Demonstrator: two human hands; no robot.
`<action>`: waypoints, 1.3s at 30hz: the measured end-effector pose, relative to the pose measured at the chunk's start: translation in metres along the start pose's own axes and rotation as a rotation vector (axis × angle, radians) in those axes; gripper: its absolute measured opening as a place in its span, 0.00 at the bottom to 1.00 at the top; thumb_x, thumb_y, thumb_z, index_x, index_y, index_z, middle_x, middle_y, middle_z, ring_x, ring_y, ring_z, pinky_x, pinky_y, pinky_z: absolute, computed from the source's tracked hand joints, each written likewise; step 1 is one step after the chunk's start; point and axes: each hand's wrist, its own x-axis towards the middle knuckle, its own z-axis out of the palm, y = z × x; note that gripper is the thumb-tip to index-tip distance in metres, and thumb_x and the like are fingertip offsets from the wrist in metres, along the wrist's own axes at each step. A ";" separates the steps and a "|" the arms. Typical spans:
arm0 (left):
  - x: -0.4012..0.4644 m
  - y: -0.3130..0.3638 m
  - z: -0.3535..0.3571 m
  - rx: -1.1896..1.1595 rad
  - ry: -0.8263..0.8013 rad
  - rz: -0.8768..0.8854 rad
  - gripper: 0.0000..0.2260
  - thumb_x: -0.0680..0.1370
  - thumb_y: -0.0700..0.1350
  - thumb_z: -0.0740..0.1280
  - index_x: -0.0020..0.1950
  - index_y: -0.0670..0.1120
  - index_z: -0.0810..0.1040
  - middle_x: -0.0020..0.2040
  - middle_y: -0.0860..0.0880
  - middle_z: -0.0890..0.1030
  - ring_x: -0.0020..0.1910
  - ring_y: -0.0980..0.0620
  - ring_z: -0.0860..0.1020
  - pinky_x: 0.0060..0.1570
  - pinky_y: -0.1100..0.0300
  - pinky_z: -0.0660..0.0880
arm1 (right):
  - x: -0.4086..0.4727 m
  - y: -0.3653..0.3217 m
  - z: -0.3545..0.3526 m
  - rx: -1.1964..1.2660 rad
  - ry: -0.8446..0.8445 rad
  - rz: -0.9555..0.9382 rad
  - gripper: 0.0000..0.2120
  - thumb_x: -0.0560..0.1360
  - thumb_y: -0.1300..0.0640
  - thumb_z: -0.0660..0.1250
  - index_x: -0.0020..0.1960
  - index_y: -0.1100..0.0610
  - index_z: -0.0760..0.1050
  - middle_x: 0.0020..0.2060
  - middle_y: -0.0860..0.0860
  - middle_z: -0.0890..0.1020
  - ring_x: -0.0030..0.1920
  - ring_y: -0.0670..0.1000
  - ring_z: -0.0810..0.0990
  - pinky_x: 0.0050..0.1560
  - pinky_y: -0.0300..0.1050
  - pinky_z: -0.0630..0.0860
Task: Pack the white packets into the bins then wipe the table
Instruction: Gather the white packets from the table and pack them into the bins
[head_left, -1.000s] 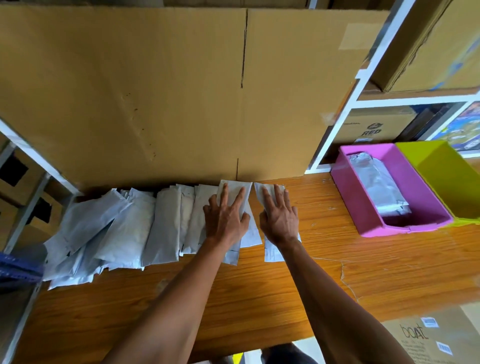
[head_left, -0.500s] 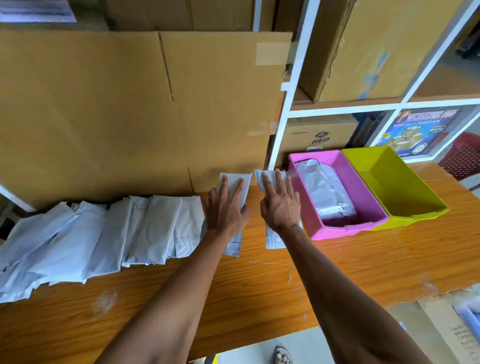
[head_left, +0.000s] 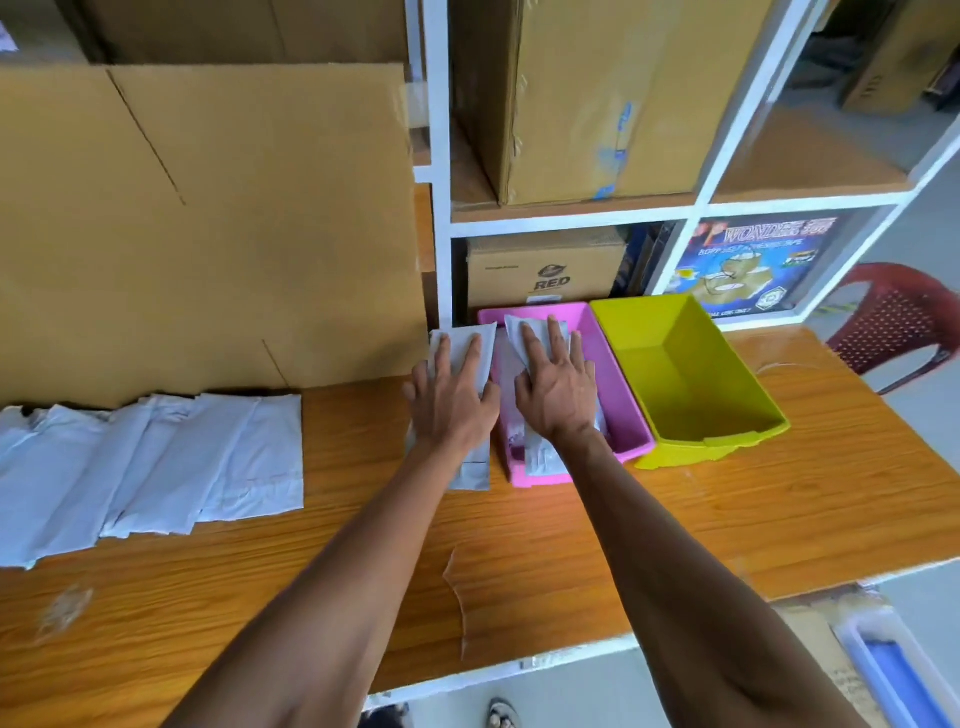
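Note:
My right hand (head_left: 558, 392) lies flat, fingers straight, on a white packet (head_left: 540, 454) over the pink bin (head_left: 626, 415). Just left of the bin, my left hand (head_left: 452, 400) presses flat on another white packet (head_left: 470, 340) lying on the wooden table (head_left: 519, 561). A row of several overlapping white packets (head_left: 156, 467) lies at the table's left, against the cardboard sheet. The lime-green bin (head_left: 691, 384) sits right beside the pink one and holds nothing I can see.
A large cardboard sheet (head_left: 208, 223) stands at the table's back left. White shelving (head_left: 571, 213) with cardboard boxes rises behind the bins. A red plastic chair (head_left: 898, 322) stands at the right. The table's front edge runs near my forearms.
Both hands slid their packets to the right, away from the row. The right hand's packet now lies over the pink bin, and the left hand's packet is beside the bin.

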 end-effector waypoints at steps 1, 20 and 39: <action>0.003 0.008 0.003 -0.003 0.000 0.004 0.31 0.83 0.64 0.56 0.85 0.62 0.52 0.86 0.48 0.53 0.77 0.38 0.63 0.67 0.42 0.67 | 0.003 0.007 -0.001 0.000 -0.005 0.011 0.34 0.82 0.48 0.60 0.85 0.47 0.55 0.85 0.56 0.54 0.82 0.69 0.55 0.74 0.67 0.64; 0.067 0.090 0.042 -0.062 -0.184 -0.072 0.31 0.85 0.63 0.52 0.86 0.59 0.48 0.86 0.46 0.50 0.80 0.33 0.58 0.72 0.37 0.64 | 0.056 0.078 0.014 -0.010 -0.126 0.122 0.34 0.83 0.45 0.59 0.86 0.47 0.50 0.85 0.53 0.54 0.83 0.65 0.52 0.75 0.64 0.63; 0.101 0.125 0.106 0.039 -0.113 -0.199 0.29 0.87 0.56 0.54 0.87 0.51 0.51 0.87 0.42 0.51 0.86 0.41 0.49 0.83 0.41 0.52 | 0.106 0.125 0.057 -0.048 -0.261 -0.146 0.33 0.87 0.39 0.44 0.86 0.53 0.42 0.85 0.58 0.43 0.85 0.61 0.41 0.82 0.60 0.42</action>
